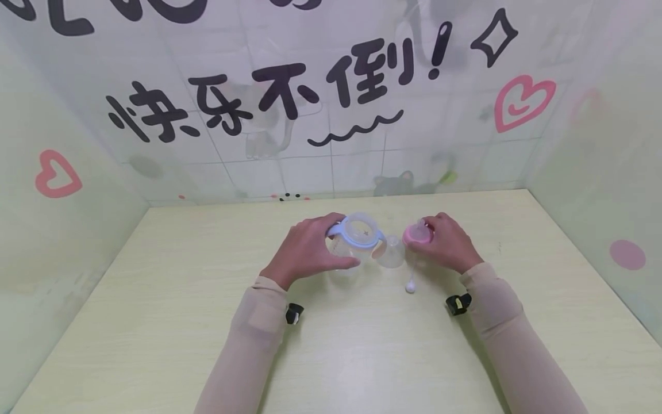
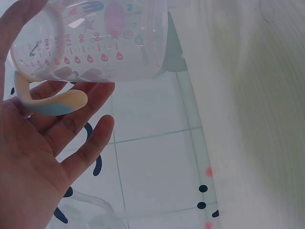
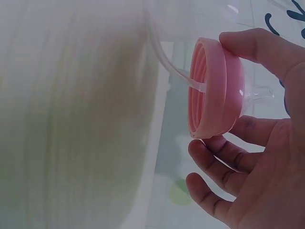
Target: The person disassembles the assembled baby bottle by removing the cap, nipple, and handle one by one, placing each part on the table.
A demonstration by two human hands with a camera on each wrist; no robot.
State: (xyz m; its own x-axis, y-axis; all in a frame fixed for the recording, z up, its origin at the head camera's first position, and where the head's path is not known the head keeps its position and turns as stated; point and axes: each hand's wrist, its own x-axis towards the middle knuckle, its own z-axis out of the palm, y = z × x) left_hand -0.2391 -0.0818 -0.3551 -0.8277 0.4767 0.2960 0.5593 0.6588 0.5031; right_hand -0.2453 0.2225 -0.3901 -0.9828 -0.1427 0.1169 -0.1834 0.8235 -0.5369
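My left hand [image 1: 309, 247] grips a clear baby bottle [image 2: 102, 38] with printed volume marks, its thumb and fingers about the upper part. A blue handle ring [image 1: 337, 230] sits around the open neck. In the left wrist view, one curved handle [image 2: 52, 106] hangs beside the fingers. Thumb and fingers of my right hand [image 1: 451, 244] pinch a pink screw collar [image 3: 217, 90] with a clear teat [image 3: 257, 94]. From the collar's threaded underside runs a thin straw [image 3: 167, 63], ending in a white ball [image 1: 410, 286]. A clear dome cap [image 1: 391, 253] stands between the hands.
All of this is on or just above a pale wood-grain table [image 1: 351, 356]. A printed back wall [image 1: 289, 178] closes off the far edge, with side walls at left and right. Small black wrist devices [image 1: 458, 304] sit by both cuffs.
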